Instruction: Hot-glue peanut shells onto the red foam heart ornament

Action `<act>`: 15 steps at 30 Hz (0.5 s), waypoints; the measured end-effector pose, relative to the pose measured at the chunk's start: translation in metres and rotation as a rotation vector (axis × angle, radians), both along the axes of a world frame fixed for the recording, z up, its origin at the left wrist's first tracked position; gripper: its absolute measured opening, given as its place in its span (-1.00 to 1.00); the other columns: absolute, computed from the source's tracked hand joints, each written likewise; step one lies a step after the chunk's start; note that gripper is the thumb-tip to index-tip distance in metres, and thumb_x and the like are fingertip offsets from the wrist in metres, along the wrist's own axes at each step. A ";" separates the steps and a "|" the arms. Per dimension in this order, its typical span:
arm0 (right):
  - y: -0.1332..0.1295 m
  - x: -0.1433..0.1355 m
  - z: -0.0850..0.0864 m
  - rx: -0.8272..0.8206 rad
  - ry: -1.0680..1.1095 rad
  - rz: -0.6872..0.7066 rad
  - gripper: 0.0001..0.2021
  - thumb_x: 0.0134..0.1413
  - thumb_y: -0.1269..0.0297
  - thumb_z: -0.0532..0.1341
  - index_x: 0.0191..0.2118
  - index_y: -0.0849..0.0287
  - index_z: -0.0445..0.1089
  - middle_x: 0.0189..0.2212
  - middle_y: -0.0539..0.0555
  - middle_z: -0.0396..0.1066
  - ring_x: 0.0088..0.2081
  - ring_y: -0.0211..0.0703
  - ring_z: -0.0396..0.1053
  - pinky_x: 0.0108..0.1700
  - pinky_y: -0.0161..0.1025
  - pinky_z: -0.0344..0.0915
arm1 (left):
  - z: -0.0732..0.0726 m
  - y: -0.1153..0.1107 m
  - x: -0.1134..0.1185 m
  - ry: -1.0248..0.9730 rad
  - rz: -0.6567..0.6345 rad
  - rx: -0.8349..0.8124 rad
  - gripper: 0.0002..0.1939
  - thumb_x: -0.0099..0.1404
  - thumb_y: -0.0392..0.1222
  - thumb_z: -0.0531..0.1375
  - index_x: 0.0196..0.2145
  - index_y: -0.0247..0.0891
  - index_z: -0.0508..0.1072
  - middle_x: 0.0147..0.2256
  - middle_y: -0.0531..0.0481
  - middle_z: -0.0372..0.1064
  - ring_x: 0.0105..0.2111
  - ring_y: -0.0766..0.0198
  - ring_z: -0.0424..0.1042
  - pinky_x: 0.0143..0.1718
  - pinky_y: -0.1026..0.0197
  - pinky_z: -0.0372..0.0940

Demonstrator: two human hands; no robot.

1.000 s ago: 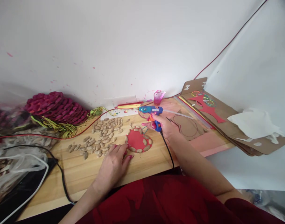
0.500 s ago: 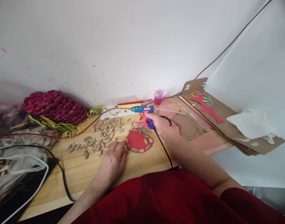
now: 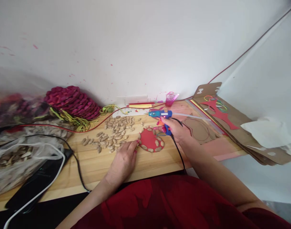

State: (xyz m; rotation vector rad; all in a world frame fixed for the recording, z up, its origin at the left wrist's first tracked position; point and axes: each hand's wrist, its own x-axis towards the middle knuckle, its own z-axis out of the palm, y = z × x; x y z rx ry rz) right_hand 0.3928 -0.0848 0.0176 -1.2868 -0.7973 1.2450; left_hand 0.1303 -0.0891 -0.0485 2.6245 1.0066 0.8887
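A red heart-like piece [image 3: 148, 139] lies on the wooden table [image 3: 145, 163], with peanuts along its edge. My right hand [image 3: 172, 126] is wrapped round a blue and teal glue gun [image 3: 159, 114], held above the right side of the piece with its nozzle towards the left. A clear glue stick [image 3: 190, 115] sticks out of its back. My left hand [image 3: 126, 156] rests at the left edge of the piece, fingers pressed together; anything between them is too small and hidden to name. Loose peanuts [image 3: 118, 128] are spread behind and left of that hand.
Stacked magenta peanut pieces [image 3: 73, 101] with yellow-green strings stand at the back left. A plastic bag [image 3: 23, 159] and a black tray-like object [image 3: 38, 181] lie at left. A pink cup [image 3: 169, 100] stands by the wall. Cardboard [image 3: 200, 130] and red scraps [image 3: 221, 114] are at right.
The whole view has shifted, so the table things appear further right. The glue gun is still in my right hand, and my left hand remains at the left edge of the red piece.
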 end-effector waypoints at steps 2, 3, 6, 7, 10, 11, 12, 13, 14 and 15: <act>0.001 -0.002 -0.004 -0.010 0.017 0.008 -0.61 -0.14 -0.06 0.46 -0.31 0.10 0.45 -0.66 -0.09 0.40 -0.57 -0.15 0.48 -0.51 -0.28 0.39 | -0.002 -0.004 -0.002 -0.027 -0.019 0.000 -0.61 0.36 -0.42 0.08 0.11 -0.26 0.39 -0.10 -0.19 0.54 -0.12 0.09 0.54 -0.04 0.05 0.49; -0.001 -0.002 -0.005 -0.026 0.031 0.013 -0.62 -0.13 -0.03 0.47 -0.28 0.09 0.44 -0.66 -0.09 0.40 -0.55 -0.12 0.50 -0.49 -0.26 0.42 | -0.002 -0.006 -0.003 -0.045 -0.025 -0.010 -0.60 0.36 -0.42 0.08 0.13 -0.26 0.38 -0.10 -0.18 0.54 -0.11 0.10 0.54 -0.04 0.07 0.49; -0.011 0.002 -0.003 -0.126 0.098 -0.010 -0.58 -0.15 0.06 0.50 -0.18 0.03 0.39 -0.70 -0.13 0.37 -0.51 -0.02 0.57 -0.43 -0.18 0.50 | -0.002 -0.012 -0.008 -0.113 -0.041 -0.076 -0.58 0.37 -0.40 0.11 0.16 -0.25 0.37 -0.10 -0.17 0.55 -0.12 0.14 0.56 -0.05 0.12 0.49; -0.015 0.003 -0.002 -0.150 0.109 -0.013 -0.56 -0.15 0.07 0.50 -0.16 0.02 0.38 -0.70 -0.13 0.37 -0.48 0.01 0.58 -0.41 -0.17 0.52 | -0.001 -0.014 -0.010 -0.134 -0.047 -0.105 -0.58 0.38 -0.39 0.11 0.17 -0.25 0.37 -0.10 -0.17 0.55 -0.14 0.16 0.56 -0.07 0.15 0.50; -0.025 0.006 -0.002 -0.162 0.134 -0.010 -0.52 -0.17 0.06 0.52 -0.15 0.01 0.36 -0.72 -0.13 0.36 -0.44 0.04 0.61 -0.35 -0.14 0.55 | 0.002 -0.016 -0.013 -0.172 -0.062 -0.177 -0.59 0.39 -0.38 0.12 0.16 -0.25 0.39 -0.10 -0.15 0.56 -0.20 0.22 0.57 -0.12 0.20 0.50; -0.027 0.007 -0.002 -0.152 0.148 -0.013 -0.51 -0.20 0.05 0.53 -0.15 0.01 0.36 -0.72 -0.13 0.36 -0.45 0.03 0.61 -0.34 -0.14 0.55 | 0.003 -0.016 -0.014 -0.180 -0.064 -0.188 -0.60 0.39 -0.38 0.12 0.15 -0.25 0.40 -0.10 -0.15 0.56 -0.22 0.23 0.57 -0.12 0.20 0.49; -0.028 0.007 -0.003 -0.136 0.157 -0.017 -0.49 -0.22 0.05 0.54 -0.16 0.01 0.37 -0.72 -0.14 0.36 -0.46 0.02 0.60 -0.33 -0.14 0.55 | 0.003 -0.016 -0.015 -0.189 -0.063 -0.194 -0.62 0.39 -0.38 0.12 0.14 -0.25 0.41 -0.10 -0.14 0.56 -0.23 0.24 0.57 -0.13 0.21 0.49; -0.029 0.007 -0.004 -0.118 0.155 -0.022 -0.48 -0.25 0.04 0.55 -0.17 0.02 0.38 -0.72 -0.15 0.36 -0.47 0.00 0.59 -0.32 -0.14 0.55 | 0.003 -0.017 -0.016 -0.198 -0.060 -0.199 -0.63 0.39 -0.38 0.12 0.12 -0.25 0.42 -0.10 -0.14 0.56 -0.25 0.25 0.57 -0.15 0.22 0.48; -0.030 0.008 -0.006 -0.096 0.140 -0.031 -0.48 -0.26 0.02 0.56 -0.17 0.03 0.39 -0.72 -0.16 0.36 -0.49 -0.03 0.58 -0.32 -0.16 0.55 | 0.004 -0.017 -0.017 -0.204 -0.056 -0.205 -0.65 0.39 -0.37 0.13 0.10 -0.25 0.43 -0.11 -0.13 0.57 -0.26 0.26 0.56 -0.16 0.24 0.48; -0.030 0.008 -0.007 -0.075 0.114 -0.039 -0.48 -0.27 0.01 0.57 -0.18 0.04 0.42 -0.72 -0.16 0.36 -0.52 -0.06 0.56 -0.32 -0.18 0.55 | 0.004 -0.017 -0.018 -0.208 -0.049 -0.211 -0.67 0.40 -0.36 0.14 0.08 -0.25 0.45 -0.13 -0.12 0.57 -0.26 0.27 0.56 -0.18 0.25 0.47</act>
